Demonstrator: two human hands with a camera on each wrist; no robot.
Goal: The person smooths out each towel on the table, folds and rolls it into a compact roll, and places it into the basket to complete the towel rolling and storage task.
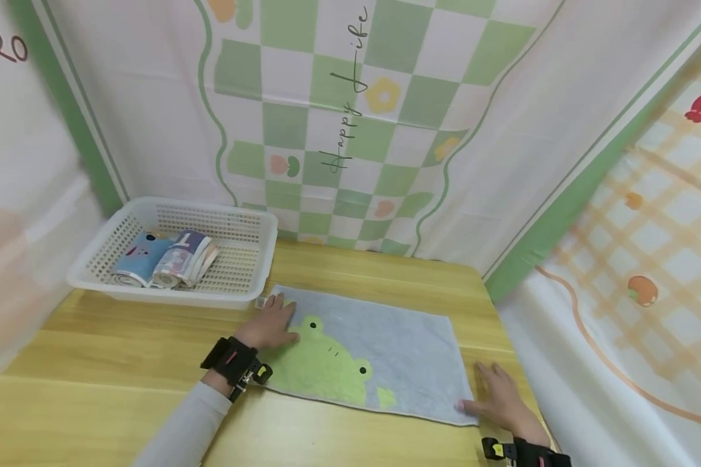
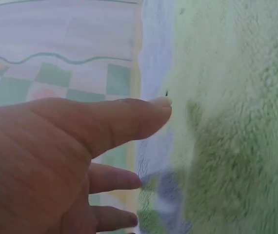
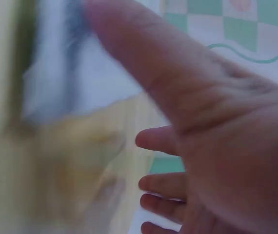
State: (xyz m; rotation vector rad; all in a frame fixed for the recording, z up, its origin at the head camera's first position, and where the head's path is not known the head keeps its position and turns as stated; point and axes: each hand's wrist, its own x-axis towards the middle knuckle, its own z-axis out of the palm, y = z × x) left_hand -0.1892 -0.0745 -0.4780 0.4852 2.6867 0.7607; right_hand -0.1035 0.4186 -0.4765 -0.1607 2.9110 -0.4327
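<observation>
A pale blue-grey towel [image 1: 411,357] with a green frog printed on it lies spread flat on the wooden table. My left hand [image 1: 269,324] rests at the towel's left end, fingers spread and straight, over the edge beside the frog. In the left wrist view its thumb [image 2: 144,117] reaches over the green plush. At the opposite end, my right hand [image 1: 499,399] has its thumb at the near right corner of the towel, and its other fingers extend over the wood just past the edge. The right wrist view shows that thumb [image 3: 144,53] overlapping the blurred corner.
A white perforated basket [image 1: 257,259] stands at the back left, close to the towel's far left corner. Inside it lie two rolled towels, one blue [image 1: 140,256] and one purple and white [image 1: 181,256]. Patterned curtains [image 1: 350,130] hang behind and on both sides of the table [image 1: 122,363].
</observation>
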